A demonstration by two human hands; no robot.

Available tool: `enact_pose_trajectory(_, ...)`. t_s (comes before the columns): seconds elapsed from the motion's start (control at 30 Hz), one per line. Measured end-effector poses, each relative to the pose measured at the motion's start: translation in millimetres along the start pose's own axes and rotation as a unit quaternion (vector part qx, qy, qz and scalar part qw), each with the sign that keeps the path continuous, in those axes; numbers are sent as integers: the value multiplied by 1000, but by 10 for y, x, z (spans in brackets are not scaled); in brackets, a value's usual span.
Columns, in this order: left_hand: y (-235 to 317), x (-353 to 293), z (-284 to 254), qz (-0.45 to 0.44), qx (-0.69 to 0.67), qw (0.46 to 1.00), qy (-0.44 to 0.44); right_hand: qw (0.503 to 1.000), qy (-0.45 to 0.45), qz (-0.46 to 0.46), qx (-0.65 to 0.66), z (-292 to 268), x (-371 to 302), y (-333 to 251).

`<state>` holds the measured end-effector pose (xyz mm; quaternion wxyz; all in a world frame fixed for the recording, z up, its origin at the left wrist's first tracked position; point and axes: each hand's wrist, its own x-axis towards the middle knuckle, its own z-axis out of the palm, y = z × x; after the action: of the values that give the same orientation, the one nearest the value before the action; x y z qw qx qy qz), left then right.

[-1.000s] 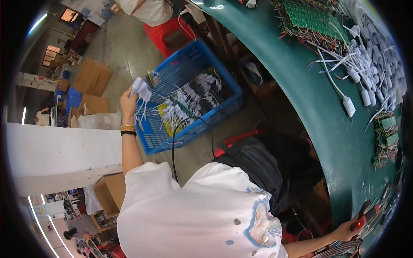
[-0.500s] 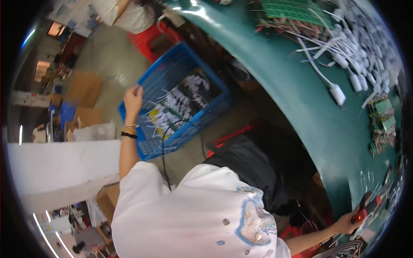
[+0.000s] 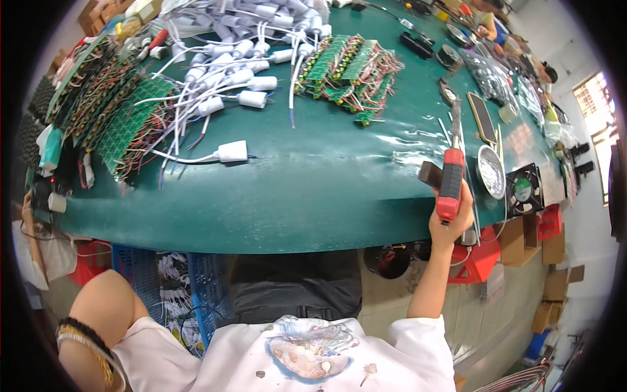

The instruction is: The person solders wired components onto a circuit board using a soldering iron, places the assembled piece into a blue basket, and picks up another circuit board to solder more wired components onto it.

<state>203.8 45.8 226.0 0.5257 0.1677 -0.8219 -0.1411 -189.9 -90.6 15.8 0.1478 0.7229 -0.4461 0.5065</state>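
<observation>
My right hand (image 3: 457, 219) is wrapped round the red and black handle of a soldering gun (image 3: 450, 179) over the right part of the table. Its metal barrel points away from me. A small dark block shows beside the handle; whether it belongs to the tool I cannot tell. My left arm bends at the lower left, with bracelets (image 3: 88, 353) on the wrist; the left hand itself is out of the picture. A white lamp holder with wires (image 3: 233, 151) lies alone near the table's front. Behind it is a heap of similar white lamp holders (image 3: 228, 72).
Green circuit boards with wires (image 3: 353, 72) lie at the back middle, and more stacked boards (image 3: 117, 111) at the left. Right of the tool are a metal bowl (image 3: 491, 171), a phone-like slab (image 3: 482, 117) and a black fan (image 3: 524, 189). A blue basket (image 3: 204, 287) stands below the table.
The view has swung from the floor at the left to the table. My left hand, earlier at the blue basket's rim, has come away from it. My right hand still holds the soldering gun.
</observation>
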Motion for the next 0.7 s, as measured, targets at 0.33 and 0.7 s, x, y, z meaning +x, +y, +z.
enact_pose_trajectory(0.33,-390,436,680,15,-15,988,-153,1000,-10,-15,-11,7,-15,15)
enact_pose_trajectory(0.7,-398,507,762,28,-11,983,-183,999,-2,-24,-25,15,-5,12)
